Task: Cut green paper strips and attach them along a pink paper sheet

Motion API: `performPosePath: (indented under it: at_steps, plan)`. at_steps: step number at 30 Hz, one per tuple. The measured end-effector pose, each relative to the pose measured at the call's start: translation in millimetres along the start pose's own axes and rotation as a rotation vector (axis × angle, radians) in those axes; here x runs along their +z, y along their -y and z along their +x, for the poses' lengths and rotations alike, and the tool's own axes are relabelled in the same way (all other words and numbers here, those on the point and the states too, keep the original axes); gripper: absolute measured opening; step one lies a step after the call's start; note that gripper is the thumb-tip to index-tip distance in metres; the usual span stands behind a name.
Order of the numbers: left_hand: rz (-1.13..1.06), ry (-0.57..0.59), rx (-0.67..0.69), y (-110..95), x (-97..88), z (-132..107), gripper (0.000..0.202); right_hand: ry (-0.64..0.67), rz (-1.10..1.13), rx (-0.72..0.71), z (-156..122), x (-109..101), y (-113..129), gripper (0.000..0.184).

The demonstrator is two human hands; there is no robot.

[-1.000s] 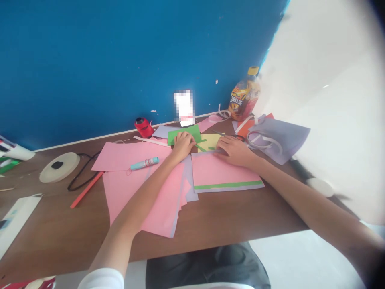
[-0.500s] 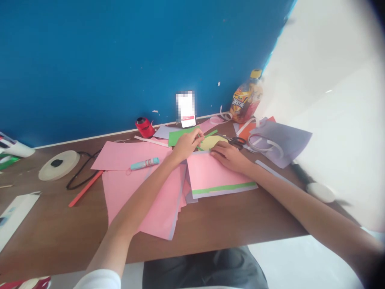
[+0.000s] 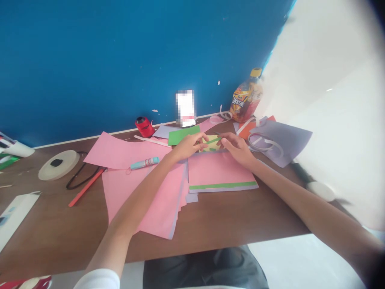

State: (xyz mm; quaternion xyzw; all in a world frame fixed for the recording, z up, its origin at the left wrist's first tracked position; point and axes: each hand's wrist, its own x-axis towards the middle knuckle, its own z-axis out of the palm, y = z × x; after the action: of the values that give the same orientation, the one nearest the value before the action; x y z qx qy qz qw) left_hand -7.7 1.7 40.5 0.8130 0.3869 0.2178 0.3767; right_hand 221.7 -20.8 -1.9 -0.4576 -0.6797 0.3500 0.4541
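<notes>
A narrow green paper strip [image 3: 213, 141] stretches between my two hands, above a yellow paper [image 3: 207, 148]. My left hand [image 3: 191, 145] pinches its left end, and the fingers of my right hand [image 3: 236, 147] close on its right end. Just in front of them lies a pink sheet [image 3: 222, 168] with a green band [image 3: 222, 186] along its near edge and a pale lilac border below. Behind my left hand rests a green paper [image 3: 182, 135]. My right hand hides part of the scissors.
A glue stick [image 3: 144, 163] lies on pink sheets [image 3: 135, 192] at left. Nearby are a red stick [image 3: 87, 188], a white round disc [image 3: 59, 165] and a red roll [image 3: 144, 127]. A drink bottle [image 3: 245, 98], white paper strips and a lilac sheet [image 3: 285, 140] occupy the back right.
My right hand has lifted off the pink sheet and taken the strip's right end. My left hand has lowered slightly. The pink sheet has shifted a little, its near edge now straighter.
</notes>
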Motion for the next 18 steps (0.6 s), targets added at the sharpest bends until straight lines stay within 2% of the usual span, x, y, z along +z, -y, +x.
performPosePath:
  at_steps: [5, 13, 18]
  plan:
    - [-0.065, 0.083, 0.006, 2, 0.9, 2, 0.028, -0.037, 0.111, 0.062, 0, -1, 4, 0.028]
    - [-0.032, 0.236, -0.069, 21, -31.6, -1, 0.029, 0.035, 0.106, 0.194, 4, -14, 0, 0.030]
    - [-0.014, 0.349, -0.089, 25, -35.5, -3, 0.027, 0.102, 0.082, 0.222, 1, -12, 8, 0.026]
